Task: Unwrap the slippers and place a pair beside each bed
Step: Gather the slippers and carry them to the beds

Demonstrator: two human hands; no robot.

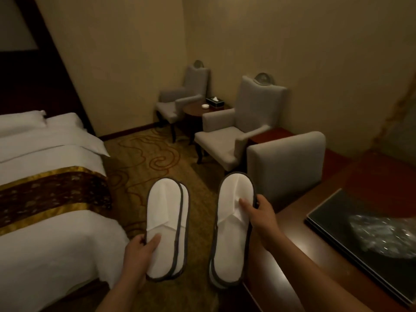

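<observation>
Head view: holding one stacked pair of slippers [167, 221] in left hand [137, 251] at 7 o'clock, thumb on top, fingers curled underneath; pinching second pair [234, 221] by its edge in right hand [263, 217] at 5 o'clock. Both over carpet [146, 158], bed [45, 176] at 9 o'clock. Could drop a lower slipper if either thumb slackens while bending

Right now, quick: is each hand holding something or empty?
Left hand: closed, gripping the left slipper pair.
Right hand: closed, gripping the right slipper pair.
</observation>
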